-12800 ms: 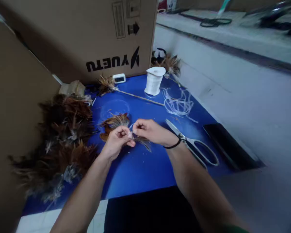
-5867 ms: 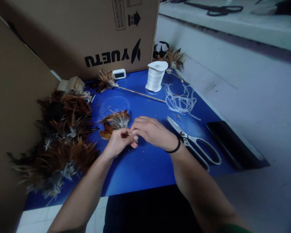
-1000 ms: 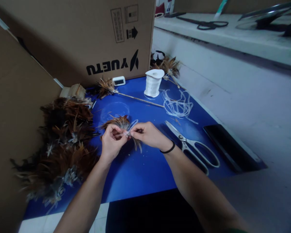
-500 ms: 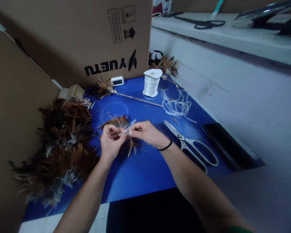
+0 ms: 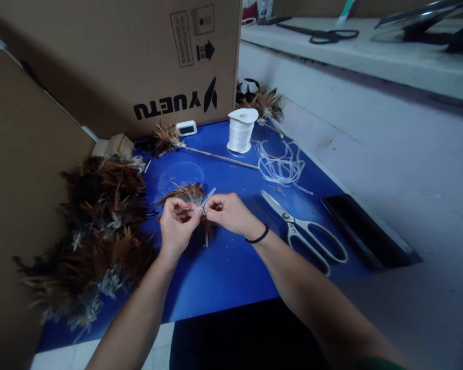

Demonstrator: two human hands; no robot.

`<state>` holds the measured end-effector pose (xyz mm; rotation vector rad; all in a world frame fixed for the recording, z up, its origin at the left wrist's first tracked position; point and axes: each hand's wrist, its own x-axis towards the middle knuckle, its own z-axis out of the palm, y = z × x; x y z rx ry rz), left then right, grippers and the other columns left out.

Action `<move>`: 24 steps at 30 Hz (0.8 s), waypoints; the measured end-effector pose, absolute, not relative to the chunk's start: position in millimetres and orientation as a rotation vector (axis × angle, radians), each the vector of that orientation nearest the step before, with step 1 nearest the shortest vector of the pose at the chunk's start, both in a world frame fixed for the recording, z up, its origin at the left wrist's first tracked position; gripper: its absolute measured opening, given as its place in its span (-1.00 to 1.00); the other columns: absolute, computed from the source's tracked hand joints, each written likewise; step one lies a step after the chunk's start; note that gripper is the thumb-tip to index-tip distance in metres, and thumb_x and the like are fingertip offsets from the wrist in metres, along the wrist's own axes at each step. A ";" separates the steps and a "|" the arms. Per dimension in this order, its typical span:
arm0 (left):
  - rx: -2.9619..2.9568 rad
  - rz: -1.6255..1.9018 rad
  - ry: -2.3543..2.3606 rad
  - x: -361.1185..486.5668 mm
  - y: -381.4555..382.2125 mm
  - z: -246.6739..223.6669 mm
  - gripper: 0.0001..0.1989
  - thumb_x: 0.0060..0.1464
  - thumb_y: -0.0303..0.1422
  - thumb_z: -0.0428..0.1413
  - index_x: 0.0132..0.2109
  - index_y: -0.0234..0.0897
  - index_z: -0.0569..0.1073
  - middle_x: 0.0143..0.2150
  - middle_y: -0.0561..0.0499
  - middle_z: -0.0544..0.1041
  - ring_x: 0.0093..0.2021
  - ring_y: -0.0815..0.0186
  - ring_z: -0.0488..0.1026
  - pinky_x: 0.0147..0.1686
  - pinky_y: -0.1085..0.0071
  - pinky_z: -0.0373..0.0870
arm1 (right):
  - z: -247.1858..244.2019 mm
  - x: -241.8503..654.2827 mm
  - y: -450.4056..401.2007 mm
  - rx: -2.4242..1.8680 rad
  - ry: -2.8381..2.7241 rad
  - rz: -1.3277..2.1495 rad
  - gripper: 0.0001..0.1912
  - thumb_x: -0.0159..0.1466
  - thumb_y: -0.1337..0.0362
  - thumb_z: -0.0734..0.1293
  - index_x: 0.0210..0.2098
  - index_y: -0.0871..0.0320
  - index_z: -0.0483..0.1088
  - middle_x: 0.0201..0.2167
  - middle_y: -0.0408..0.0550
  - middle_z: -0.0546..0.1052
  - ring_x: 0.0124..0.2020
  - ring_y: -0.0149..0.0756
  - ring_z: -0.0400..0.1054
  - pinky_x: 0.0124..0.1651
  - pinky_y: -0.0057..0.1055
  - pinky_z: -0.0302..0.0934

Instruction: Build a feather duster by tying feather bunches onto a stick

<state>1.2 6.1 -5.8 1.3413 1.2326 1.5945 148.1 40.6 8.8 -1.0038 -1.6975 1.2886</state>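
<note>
Feathers (image 5: 208, 234) have swung left, partly hidden by the left hand (image 5: 176, 226) and right hand (image 5: 235, 213). Both hands' fingers (image 5: 194, 221) pinch them tight, beside a clear strip (image 5: 209, 196). Far box's (image 5: 111, 61) inside is hidden.

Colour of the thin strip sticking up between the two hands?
Whitish, looks slightly see-through; the strip shows in the head view, the only one.

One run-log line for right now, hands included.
left hand: pinching clear strip | right hand: pinching alongside, feathers poking out below | scissors: on blue table, right of hands | spool: upright, beyond hands
</note>
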 end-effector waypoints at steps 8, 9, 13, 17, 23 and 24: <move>1.172 1.684 1.151 2.2 7.1 -11.2 -0.58 -0.23 -0.43 0.31 -0.30 -0.23 0.21 -0.41 0.10 0.50 -0.46 0.41 0.50 -0.41 0.48 0.47 | 6.5 139.5 38.6 -1.023 -1.422 1.425 -0.94 -0.03 0.38 0.25 -0.62 0.21 0.32 -0.69 -0.22 0.36 -0.66 -0.53 0.20 -0.58 -0.56 0.11; 1.145 1.680 1.133 2.4 7.2 -11.7 -0.58 -0.23 -0.43 0.31 -0.30 -0.23 0.21 -0.41 0.10 0.50 -0.47 0.41 0.50 -0.41 0.47 0.48 | 7.3 138.8 38.3 -1.024 -1.383 1.456 -0.94 -0.04 0.38 0.25 -0.62 0.21 0.31 -0.69 -0.22 0.37 -0.67 -0.54 0.20 -0.58 -0.56 0.11; 1.047 1.652 1.077 3.3 7.5 -10.7 -0.57 -0.22 -0.42 0.31 -0.30 -0.23 0.20 -0.42 0.10 0.51 -0.51 0.40 0.50 -0.42 0.44 0.49 | 9.2 137.0 36.8 -1.031 -1.282 1.520 -0.97 -0.05 0.39 0.26 -0.61 0.21 0.31 -0.69 -0.23 0.37 -0.68 -0.55 0.21 -0.60 -0.58 0.13; 0.968 1.648 1.054 5.1 6.9 -7.6 -0.56 -0.24 -0.44 0.32 -0.31 -0.23 0.19 -0.43 0.11 0.51 -0.51 0.41 0.49 -0.43 0.47 0.47 | 9.6 135.7 35.5 -1.055 -1.245 1.529 -0.97 -0.04 0.38 0.26 -0.60 0.21 0.30 -0.69 -0.22 0.38 -0.68 -0.56 0.22 -0.60 -0.60 0.14; 0.916 1.630 1.048 7.0 5.5 -4.5 -0.53 -0.27 -0.42 0.34 -0.30 -0.22 0.18 -0.45 0.13 0.50 -0.49 0.42 0.49 -0.43 0.47 0.47 | 9.4 135.2 34.1 -1.029 -1.240 1.503 -0.95 -0.03 0.37 0.27 -0.59 0.21 0.30 -0.68 -0.21 0.39 -0.67 -0.56 0.23 -0.59 -0.61 0.16; 0.911 1.629 1.048 7.2 5.4 -4.1 -0.52 -0.27 -0.41 0.34 -0.31 -0.22 0.17 -0.45 0.13 0.50 -0.49 0.42 0.49 -0.42 0.47 0.47 | 9.6 135.2 33.9 -1.021 -1.245 1.493 -0.95 -0.03 0.37 0.27 -0.60 0.21 0.30 -0.67 -0.21 0.40 -0.66 -0.55 0.24 -0.58 -0.60 0.17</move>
